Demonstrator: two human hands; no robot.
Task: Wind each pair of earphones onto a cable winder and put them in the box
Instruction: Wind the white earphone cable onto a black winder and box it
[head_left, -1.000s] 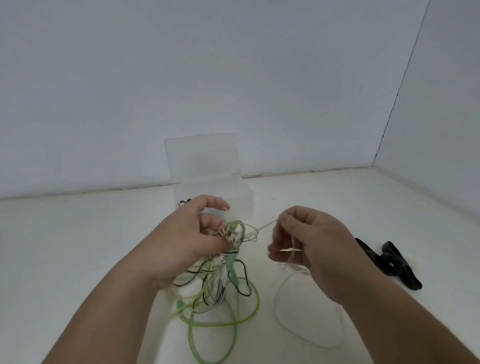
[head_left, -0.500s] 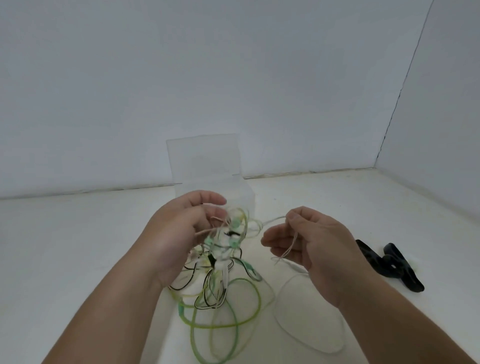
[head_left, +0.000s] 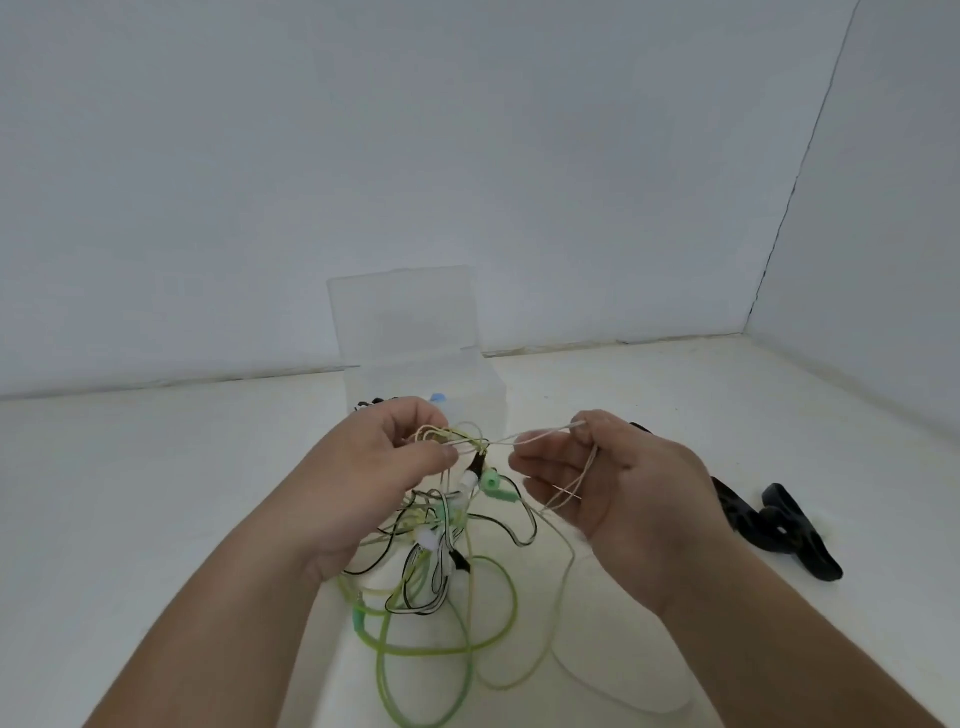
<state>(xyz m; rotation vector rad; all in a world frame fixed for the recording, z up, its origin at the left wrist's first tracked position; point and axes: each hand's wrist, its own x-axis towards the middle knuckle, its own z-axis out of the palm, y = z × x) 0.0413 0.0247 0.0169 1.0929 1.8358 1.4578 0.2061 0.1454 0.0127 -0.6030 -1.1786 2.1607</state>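
Earphones (head_left: 441, 551) in one tangle, held up just in front of the clear box (head_left: 410, 322).
Left hand (head_left: 363, 483) in front of the box, fingers curled, thumb and forefinger pinching the top of the green/black/white knot. Loops trail onto the table (head_left: 156, 493) nearer than the box. Right hand (head_left: 618, 493) front-right of the box, half open, thumb and index pinching the pale cable (head_left: 535, 434) coming out of the knot. Black clip (head_left: 769, 535) lies further right of the box.

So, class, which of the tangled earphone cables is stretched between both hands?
The thin whitish cable: it runs from the left hand to the right hand, while the green cable and the black-and-white cable dangle below.
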